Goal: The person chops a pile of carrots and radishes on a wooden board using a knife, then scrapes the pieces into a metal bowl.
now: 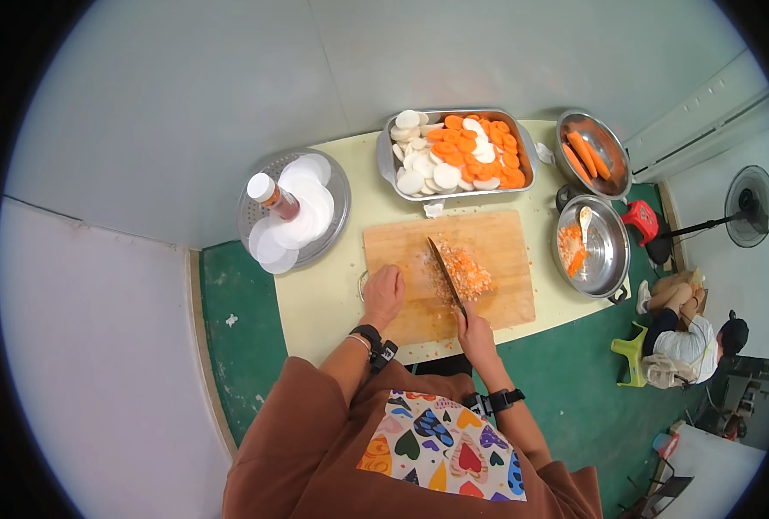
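Note:
My right hand (478,339) is closed round the handle of a knife (447,275), whose blade points away from me over the wooden cutting board (393,238). Finely chopped orange and pale bits (469,275) lie in a heap beside the blade, mostly to its right. At the board's left edge my left hand (383,298) rests with its fingers curled in; whether it holds anything is hidden. Behind the board, a metal tray (526,154) holds white slices (419,164) and orange carrot slices (453,143).
A round metal tray (339,210) with white discs and a capped bottle (273,197) is at left. At right are a bowl with carrots (588,156) and a pan (611,251) with chopped bits and a spoon. A seated person (687,342) and a fan (749,206) are farther right.

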The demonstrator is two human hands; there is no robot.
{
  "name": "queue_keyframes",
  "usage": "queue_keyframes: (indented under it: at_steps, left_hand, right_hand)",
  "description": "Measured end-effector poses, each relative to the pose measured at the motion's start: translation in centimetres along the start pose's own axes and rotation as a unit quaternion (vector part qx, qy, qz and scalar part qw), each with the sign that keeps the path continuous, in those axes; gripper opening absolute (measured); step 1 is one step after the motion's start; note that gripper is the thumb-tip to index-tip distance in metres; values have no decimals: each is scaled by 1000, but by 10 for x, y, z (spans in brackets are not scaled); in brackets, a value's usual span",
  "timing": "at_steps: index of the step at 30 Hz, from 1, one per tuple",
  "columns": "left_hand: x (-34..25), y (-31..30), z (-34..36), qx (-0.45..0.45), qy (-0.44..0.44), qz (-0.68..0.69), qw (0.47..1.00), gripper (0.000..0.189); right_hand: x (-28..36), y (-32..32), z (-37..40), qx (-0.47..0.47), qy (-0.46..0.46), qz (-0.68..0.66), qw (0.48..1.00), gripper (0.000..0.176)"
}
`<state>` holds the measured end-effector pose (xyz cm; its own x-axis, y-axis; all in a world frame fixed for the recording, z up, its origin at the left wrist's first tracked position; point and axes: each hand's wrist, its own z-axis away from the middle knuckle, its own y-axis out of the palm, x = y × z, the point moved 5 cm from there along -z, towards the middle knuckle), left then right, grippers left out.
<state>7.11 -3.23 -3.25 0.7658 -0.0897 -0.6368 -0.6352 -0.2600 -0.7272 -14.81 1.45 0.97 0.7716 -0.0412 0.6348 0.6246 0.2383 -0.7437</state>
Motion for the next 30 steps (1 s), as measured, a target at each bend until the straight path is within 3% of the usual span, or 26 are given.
queue_keyframes:
  at_steps: [10, 30]
  left_hand:
    - [0, 0, 1, 3, 10, -15, 1000, 14]
    - [-1, 0, 3, -7, 12, -19, 1000, 12]
  right_hand:
    - [8, 13, 4, 37, -14, 17, 999, 29]
    - [6, 1, 4, 7, -12, 25, 1000, 25]
